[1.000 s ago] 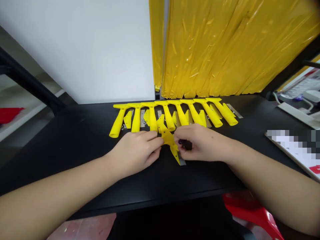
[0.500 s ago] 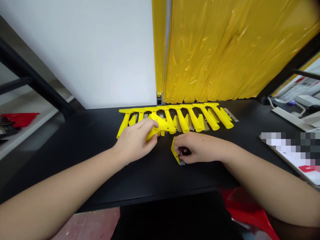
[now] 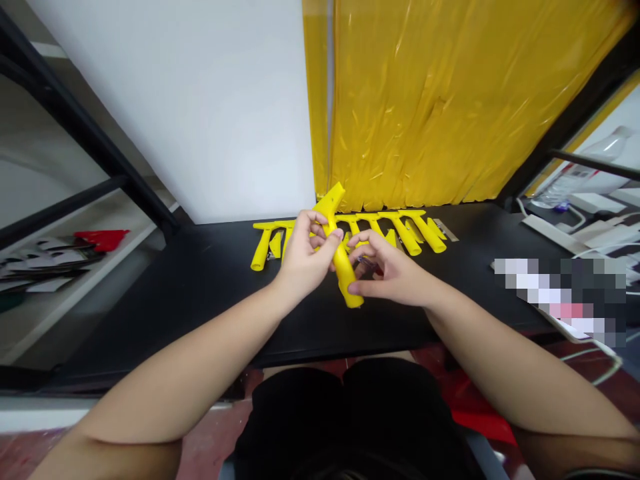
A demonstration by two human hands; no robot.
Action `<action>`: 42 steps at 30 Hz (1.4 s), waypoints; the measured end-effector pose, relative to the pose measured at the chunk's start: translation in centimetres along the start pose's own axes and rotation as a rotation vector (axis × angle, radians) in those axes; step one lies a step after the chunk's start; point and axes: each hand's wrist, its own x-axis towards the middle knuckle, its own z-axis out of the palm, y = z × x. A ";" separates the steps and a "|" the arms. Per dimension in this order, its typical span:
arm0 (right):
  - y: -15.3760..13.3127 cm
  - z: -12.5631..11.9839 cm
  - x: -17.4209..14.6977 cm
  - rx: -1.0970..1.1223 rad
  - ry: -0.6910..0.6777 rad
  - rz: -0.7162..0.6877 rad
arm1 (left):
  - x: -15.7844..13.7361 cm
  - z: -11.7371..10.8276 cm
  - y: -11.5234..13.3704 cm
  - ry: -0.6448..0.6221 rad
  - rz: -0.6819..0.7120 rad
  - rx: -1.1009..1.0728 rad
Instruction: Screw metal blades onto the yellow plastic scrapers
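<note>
A T-shaped yellow plastic scraper handle (image 3: 345, 270) is held tilted above the black table, its wide head up and away, its round grip end toward me. My left hand (image 3: 309, 248) is closed round its neck, thumb on top. My right hand (image 3: 383, 270) is at the lower grip, thumb pressed on it and fingers curled at its right side. Whether small parts lie inside those right fingers cannot be made out. Behind both hands stretches a row of similar yellow handles (image 3: 409, 237), with small yellow plates (image 3: 436, 229) and metal blades (image 3: 447, 231) among them.
The black table (image 3: 210, 287) meets a white panel (image 3: 200, 113) and a yellow plastic-wrapped stack (image 3: 425, 100) at the back. Black frame bars (image 3: 100, 140) rise at left, beside a shelf with a red item (image 3: 103, 240). On the right lies a partly blurred flat object (image 3: 560, 300).
My left hand has lifted the yellow scraper handle off the row and turned it upright. My right hand has moved up from the small yellow plate to the handle; that plate is out of sight.
</note>
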 end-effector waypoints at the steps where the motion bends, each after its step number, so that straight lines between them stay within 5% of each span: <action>1: 0.0 0.5 -0.8 -0.045 0.044 0.009 | -0.2 1.0 0.2 0.018 -0.027 -0.063; 6: 0.6 -0.1 -5.8 -0.253 0.329 -0.007 | -2.4 3.5 1.0 -0.082 -0.053 -0.160; 9: 0.6 -3.5 -9.2 -0.262 0.424 0.093 | -4.3 2.5 1.3 -0.261 0.045 0.141; 13: -0.2 -8.9 -12.6 -0.248 0.280 0.355 | -5.6 0.3 0.3 -0.423 0.175 0.637; 19: -0.3 -12.6 -11.9 -0.384 0.150 0.560 | -4.7 -1.2 -1.2 -0.561 0.080 0.900; 28: 0.9 -12.2 -8.0 -0.363 0.032 0.468 | -4.2 -2.7 -2.3 -0.591 0.036 0.826; 42: 0.6 -6.9 -5.0 -0.374 -0.060 0.418 | -5.3 -3.0 -2.6 -0.634 0.043 0.860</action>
